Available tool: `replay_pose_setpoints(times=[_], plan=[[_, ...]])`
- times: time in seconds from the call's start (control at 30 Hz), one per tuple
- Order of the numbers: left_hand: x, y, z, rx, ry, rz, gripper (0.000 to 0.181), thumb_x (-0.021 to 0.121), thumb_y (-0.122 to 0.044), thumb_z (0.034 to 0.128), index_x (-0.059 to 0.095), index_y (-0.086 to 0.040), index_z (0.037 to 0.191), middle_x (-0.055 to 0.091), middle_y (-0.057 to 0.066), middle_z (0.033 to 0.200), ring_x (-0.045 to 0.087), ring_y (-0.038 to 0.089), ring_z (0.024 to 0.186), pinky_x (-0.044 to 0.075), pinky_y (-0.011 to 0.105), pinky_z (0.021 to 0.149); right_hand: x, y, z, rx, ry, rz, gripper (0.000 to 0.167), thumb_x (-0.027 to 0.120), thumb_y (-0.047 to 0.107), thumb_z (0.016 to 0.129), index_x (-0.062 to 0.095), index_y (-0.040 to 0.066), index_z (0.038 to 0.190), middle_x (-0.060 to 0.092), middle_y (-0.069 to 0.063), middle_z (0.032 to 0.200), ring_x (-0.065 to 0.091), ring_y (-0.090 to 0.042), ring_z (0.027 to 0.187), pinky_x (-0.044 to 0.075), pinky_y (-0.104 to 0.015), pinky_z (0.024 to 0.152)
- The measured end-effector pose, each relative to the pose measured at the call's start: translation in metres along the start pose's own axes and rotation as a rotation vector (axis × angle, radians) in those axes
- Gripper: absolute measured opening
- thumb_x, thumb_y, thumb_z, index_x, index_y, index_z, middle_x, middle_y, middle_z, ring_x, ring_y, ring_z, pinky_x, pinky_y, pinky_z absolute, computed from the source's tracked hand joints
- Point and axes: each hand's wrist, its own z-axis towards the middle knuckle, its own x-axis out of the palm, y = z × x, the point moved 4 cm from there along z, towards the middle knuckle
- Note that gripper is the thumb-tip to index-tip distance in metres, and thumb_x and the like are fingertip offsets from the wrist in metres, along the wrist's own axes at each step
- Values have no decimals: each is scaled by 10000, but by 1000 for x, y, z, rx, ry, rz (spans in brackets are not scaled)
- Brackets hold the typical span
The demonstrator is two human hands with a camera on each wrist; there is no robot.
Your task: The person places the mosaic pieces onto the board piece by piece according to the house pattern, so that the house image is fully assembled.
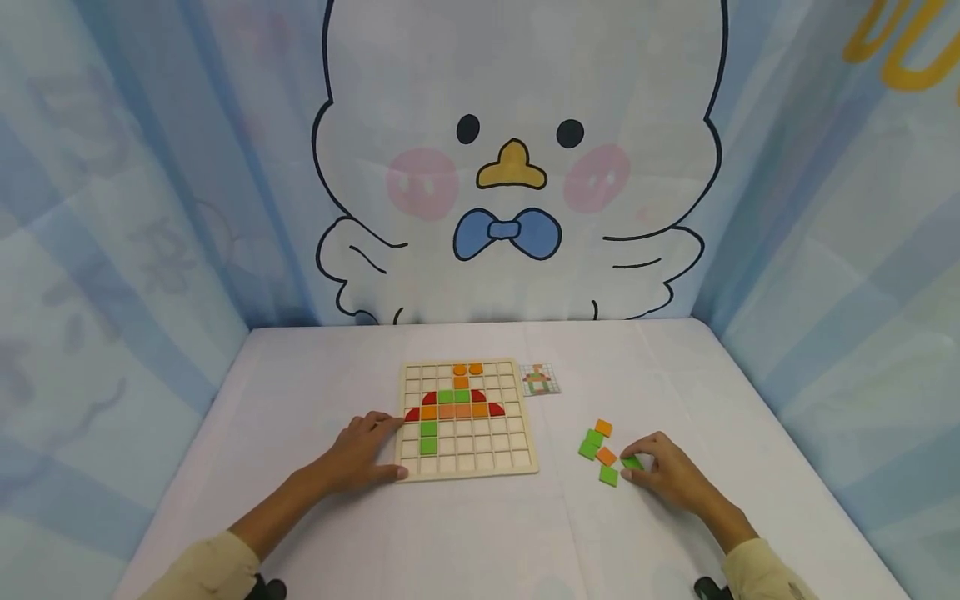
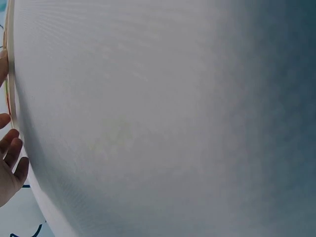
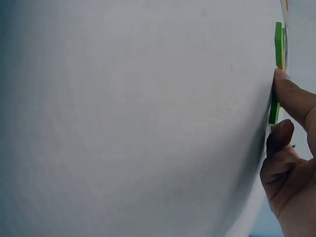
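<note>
On the table lies a wooden grid board [image 1: 480, 475] with green, orange and red tiles set in part of its cells. My left hand [image 1: 367, 450] rests at the board's left edge, thumb by the near corner and fingers spread farther up. In the left wrist view, part of the left hand [image 2: 11, 170] shows beside the board's edge. My right hand [image 1: 667, 472] pinches a green tile [image 1: 632, 462] between thumb and finger, low over the table. The right wrist view shows that green tile [image 3: 274, 112] edge-on, partly hidden by the right hand [image 3: 296, 148].
Several loose tiles lie left of the right hand, among them a green tile [image 1: 608, 475] and an orange tile [image 1: 606, 456]. A small pattern card [image 1: 540, 379] touches or nearly touches the board's right side. Printed curtains [image 1: 510, 283] stand behind and beside the table.
</note>
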Motion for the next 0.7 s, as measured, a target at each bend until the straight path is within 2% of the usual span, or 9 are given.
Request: replay_pose_setpoints(times=[0.13,0.37,0.7], plan=[[1,-1,0,-1,2,3,906,780,-604,759,456,-201,1503,477,95,1442,449,262,1187,470,510,1010,2,-2,-1,28,-10,-31,246,797,202,851,657,119,1036,568,-55,1024,445,-141,777,390,-236,642],[2,0,0,7,-8,12,904,774,-614,759,460,-200,1498,482,103,1437,454,270,1192,467,511,1011,2,0,-1,0,3,-9,264,809,203,840,599,129,981,617,6,922,499,-138,809,430,-240,684],[-2,-4,-2,18,-9,0,891,776,-593,770,461,-187,1498,483,107,1440,458,282,1198,463,514,1017,3,8,6,-5,83,78,202,781,255,872,669,166,1014,595,21,853,533,-151,845,444,-298,731]])
